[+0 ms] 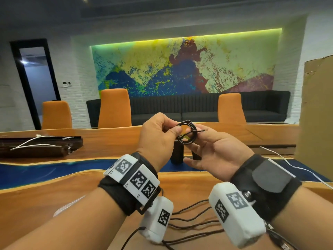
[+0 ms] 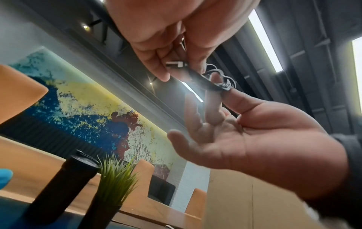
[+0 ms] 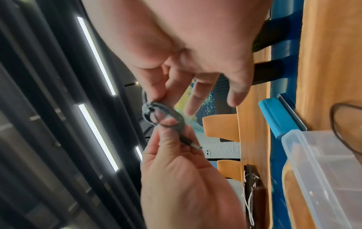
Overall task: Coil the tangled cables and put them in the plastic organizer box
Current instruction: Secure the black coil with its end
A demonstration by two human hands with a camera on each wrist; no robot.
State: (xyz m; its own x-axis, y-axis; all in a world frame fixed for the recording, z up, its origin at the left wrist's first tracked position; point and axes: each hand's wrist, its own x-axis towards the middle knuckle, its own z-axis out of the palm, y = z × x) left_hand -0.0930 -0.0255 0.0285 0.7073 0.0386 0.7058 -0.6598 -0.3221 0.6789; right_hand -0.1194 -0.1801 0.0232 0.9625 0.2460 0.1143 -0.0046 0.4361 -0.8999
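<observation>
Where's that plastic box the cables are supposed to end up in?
Only the right wrist view shows the clear plastic organizer box: it sits on the wooden table, beside a blue lid, away from both hands.

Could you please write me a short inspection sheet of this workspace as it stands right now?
Surface: wooden table with a blue strip along it.
Job's things: black coil held up between both hands; clear box on the table, lid blue; its inside cannot be judged.
Clutter: black cylinder, potted plant, dark tray with white cables.
Grippers: left hand pinches the coil; right hand pinches it between thumb and forefinger, other fingers spread.
Cables: loose dark cables on the table below the wrists; a white cable at the right.
Surroundings: orange chairs, dark sofa, mural, cardboard.
</observation>
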